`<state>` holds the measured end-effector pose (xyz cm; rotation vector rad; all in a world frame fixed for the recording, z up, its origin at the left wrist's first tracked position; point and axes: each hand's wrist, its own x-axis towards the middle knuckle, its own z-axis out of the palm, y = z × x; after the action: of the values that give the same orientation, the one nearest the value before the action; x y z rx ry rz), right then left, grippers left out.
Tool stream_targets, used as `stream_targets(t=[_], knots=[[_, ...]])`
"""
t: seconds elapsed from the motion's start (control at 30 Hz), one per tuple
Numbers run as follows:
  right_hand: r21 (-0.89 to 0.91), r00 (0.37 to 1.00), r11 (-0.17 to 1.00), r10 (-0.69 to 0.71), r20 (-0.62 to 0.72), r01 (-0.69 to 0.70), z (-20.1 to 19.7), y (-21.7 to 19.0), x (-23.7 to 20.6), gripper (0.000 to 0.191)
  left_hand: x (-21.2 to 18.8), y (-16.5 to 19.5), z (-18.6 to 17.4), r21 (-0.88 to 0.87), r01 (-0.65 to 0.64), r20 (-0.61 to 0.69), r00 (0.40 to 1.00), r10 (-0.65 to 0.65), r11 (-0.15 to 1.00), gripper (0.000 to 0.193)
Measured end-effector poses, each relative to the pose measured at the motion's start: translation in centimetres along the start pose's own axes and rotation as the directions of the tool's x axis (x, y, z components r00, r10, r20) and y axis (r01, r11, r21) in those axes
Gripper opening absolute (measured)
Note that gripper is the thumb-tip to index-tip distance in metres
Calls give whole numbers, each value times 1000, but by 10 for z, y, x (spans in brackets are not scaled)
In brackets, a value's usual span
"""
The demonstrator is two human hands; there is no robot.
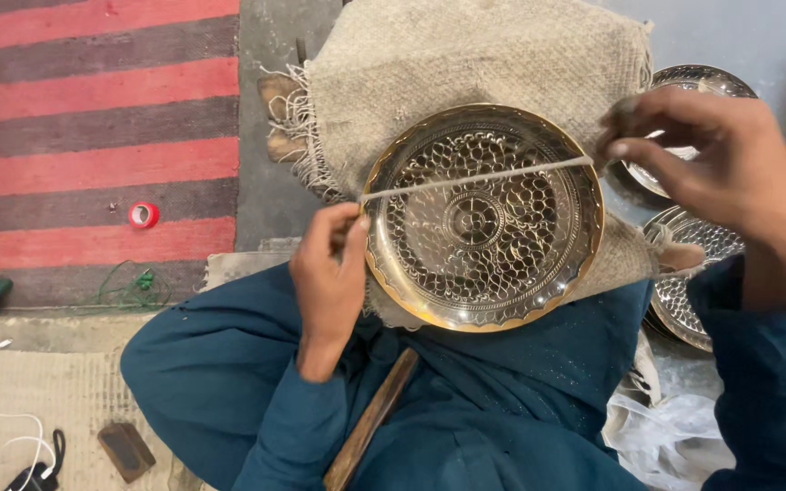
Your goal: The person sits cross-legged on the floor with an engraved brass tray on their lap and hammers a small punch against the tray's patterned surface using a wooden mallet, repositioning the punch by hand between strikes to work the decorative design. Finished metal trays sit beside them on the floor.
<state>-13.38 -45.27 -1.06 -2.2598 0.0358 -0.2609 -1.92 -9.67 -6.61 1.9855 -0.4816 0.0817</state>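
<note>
Your left hand [327, 273] pinches one end of a thin pale strip [477, 177] and your right hand [711, 159] pinches the other, fingers closed on it, holding it taut across the engraved brass plate [482, 218]. The plate rests tilted on burlap [466, 64] over your lap. It looks rigid, fairly heavy and slick, so grip it by the rim; the strip looks light and flexible.

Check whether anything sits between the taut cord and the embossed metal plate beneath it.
Nothing visible does. The cord runs straight from the left hand to the right hand across the plate, over its upper half. The plate's face is bare, and it rests on burlap.
</note>
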Motion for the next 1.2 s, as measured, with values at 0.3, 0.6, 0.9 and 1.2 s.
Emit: stream_targets(t=[0.3, 0.6, 0.9, 1.2], knots=[[377, 955, 925, -67, 290, -50, 37, -36, 8, 20, -101, -32, -63, 671, 70, 556, 611, -564, 738, 19], [155, 816, 985, -155, 558, 81, 150, -90, 59, 34, -205, -64, -87, 722, 115, 553, 497, -669, 682, 41], [255, 823, 937, -334, 460, 238, 171, -95, 48, 31, -202, -68, -171, 202, 893, 633, 194, -749, 402, 38], [254, 831, 934, -341, 439, 250, 172, -95, 38, 28, -186, -38, -116, -500, 499, 254, 866, -431, 708, 68]])
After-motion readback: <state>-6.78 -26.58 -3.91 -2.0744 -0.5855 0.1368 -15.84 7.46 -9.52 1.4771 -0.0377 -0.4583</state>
